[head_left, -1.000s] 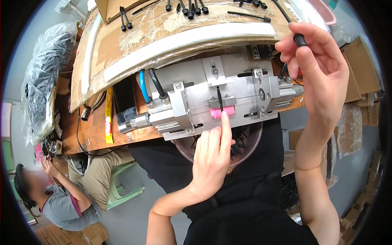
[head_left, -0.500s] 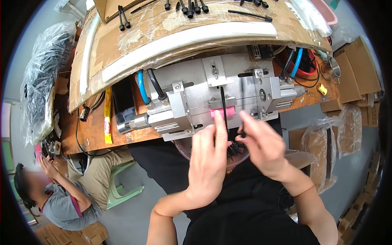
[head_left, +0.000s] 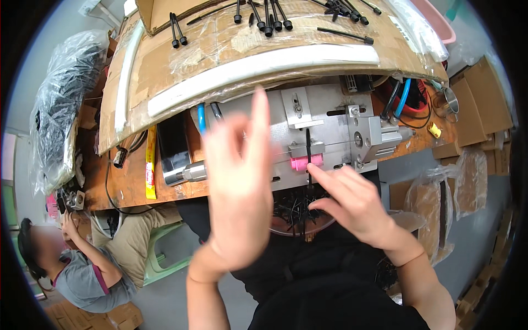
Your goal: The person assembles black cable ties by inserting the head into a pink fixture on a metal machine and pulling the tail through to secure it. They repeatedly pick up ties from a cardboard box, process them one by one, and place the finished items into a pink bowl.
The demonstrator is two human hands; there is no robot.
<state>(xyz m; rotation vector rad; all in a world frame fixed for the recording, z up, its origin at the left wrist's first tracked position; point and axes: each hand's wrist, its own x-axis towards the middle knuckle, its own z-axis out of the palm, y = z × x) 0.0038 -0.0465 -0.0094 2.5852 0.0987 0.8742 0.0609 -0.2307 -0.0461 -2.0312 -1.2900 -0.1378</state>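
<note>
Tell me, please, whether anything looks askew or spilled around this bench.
Nothing looks clearly spilled. One thin black rod with a knobbed end lies nearly crosswise on the tape-covered brown cardboard, looking askew against the similar rods clustered to its left.

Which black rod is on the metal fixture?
The one at the right hand's index fingertip, crossing the pink block. The others lie on the cardboard or down at the bowl.
</note>
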